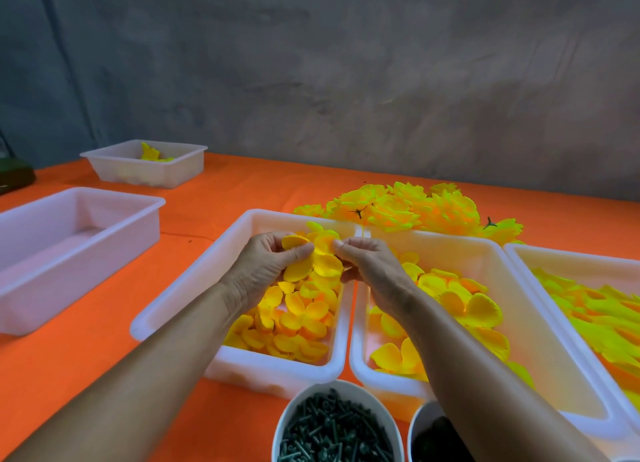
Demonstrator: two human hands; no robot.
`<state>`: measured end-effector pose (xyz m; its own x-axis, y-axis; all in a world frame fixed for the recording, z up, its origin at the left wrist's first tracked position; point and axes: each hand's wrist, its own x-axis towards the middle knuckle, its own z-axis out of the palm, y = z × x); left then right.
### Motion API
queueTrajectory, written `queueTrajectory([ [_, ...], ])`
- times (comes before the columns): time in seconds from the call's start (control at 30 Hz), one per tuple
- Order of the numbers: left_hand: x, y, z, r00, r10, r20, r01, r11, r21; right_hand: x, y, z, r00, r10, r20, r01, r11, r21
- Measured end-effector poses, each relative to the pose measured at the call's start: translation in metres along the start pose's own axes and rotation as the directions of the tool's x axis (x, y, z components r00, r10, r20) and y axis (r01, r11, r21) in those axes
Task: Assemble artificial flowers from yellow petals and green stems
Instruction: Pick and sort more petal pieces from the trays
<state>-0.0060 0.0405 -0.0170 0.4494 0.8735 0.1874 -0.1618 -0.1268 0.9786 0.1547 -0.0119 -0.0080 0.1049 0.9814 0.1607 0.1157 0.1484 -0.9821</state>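
Yellow petal cluster [320, 257] pinched by both hands, left hand [268, 264] and right hand [369, 266], above petal tray [180, 288]. Layering step, likely. Next: green stem from bowl [334, 427].

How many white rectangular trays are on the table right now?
5. Far left back with a few petals; near left; centre under the hands; right of centre; far right, cut off by the frame edge. More may lie outside the view.
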Motion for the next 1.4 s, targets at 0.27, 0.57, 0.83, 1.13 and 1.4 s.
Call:
queueTrajectory([
  [0.27,-0.0024,-0.0011,-0.0014,0.994,-0.049,0.095,0.039,0.993,0.113,-0.0033,0.0023,0.001,0.999,-0.046,0.007,0.046,0.999,0.015],
  [0.57,-0.0022,-0.0038,-0.0022,0.997,0.003,0.071,-0.02,0.97,0.243,-0.0022,0.0046,0.0036,0.994,-0.089,-0.07,0.088,0.996,-0.026],
  [0.83,0.0,-0.0028,-0.0042,0.996,0.08,-0.033,-0.071,0.974,0.215,-0.0026,0.0041,0.0014,0.994,-0.109,0.031,0.111,0.992,-0.063],
  [1.13,0.0004,-0.0033,-0.0043,0.992,0.119,-0.051,-0.105,0.968,0.227,-0.0021,0.0046,0.0037,0.993,-0.119,-0.021,0.118,0.992,-0.042],
  [1.4,0.0008,0.0019,-0.0051,0.994,0.059,-0.096,-0.063,0.997,-0.039,-0.0016,0.0019,-0.001,0.993,-0.112,0.042,0.111,0.993,0.026],
])
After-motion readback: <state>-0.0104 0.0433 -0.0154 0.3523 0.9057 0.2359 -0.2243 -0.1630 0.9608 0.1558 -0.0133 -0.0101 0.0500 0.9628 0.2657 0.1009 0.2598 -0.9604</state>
